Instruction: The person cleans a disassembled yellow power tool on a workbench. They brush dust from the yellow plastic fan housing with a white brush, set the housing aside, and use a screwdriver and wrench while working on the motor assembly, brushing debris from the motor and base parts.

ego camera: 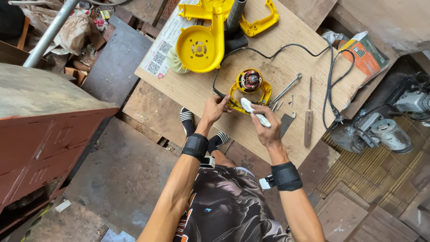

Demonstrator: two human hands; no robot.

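A small electric motor [250, 80] sits in a yellow plastic housing half [264, 92] on a plywood board [286, 58]. My left hand [215, 109] grips the near left edge of that housing. My right hand [267, 124] holds a white cloth [253, 110] pressed against the housing's near side. A black power cord [273, 56] runs from the motor across the board to the right.
A yellow fan casing [199, 47] and another yellow shell piece [260, 20] lie at the board's far end. A wrench [285, 89], a wooden-handled screwdriver [308, 117] and loose screws [278, 106] lie right of the motor. A red metal cabinet [45, 134] stands left; power tools [389, 130] lie right.
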